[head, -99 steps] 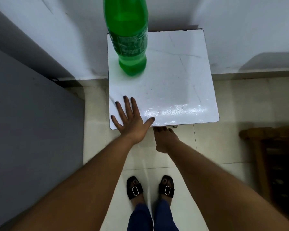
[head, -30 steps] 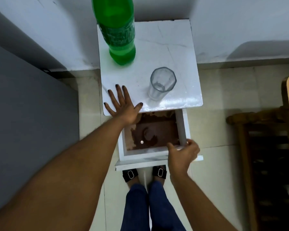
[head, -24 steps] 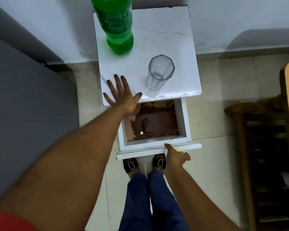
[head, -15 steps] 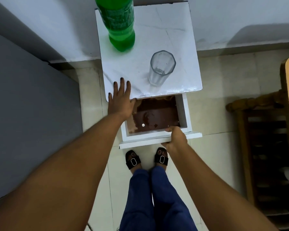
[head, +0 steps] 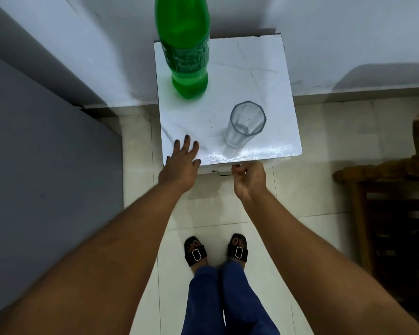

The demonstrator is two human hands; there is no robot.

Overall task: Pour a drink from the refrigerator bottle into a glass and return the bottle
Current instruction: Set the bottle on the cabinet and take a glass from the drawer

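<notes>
A tall green plastic bottle stands upright at the back left of a small white table; its cap is out of frame. A clear faceted glass stands with nothing in it near the table's front edge. My left hand lies flat with fingers spread on the table's front left corner. My right hand is at the front edge below the glass, fingers curled against the drawer front, which sits flush under the tabletop.
A grey refrigerator side fills the left. A wooden chair or rack stands at the right. White walls meet behind the table. My feet in black sandals stand on pale floor tiles.
The drawer under the tabletop, open before with a brown inside showing, has been pushed in by my right hand. The glass appeared on the table since the earliest frame. My left hand stayed on the corner.
</notes>
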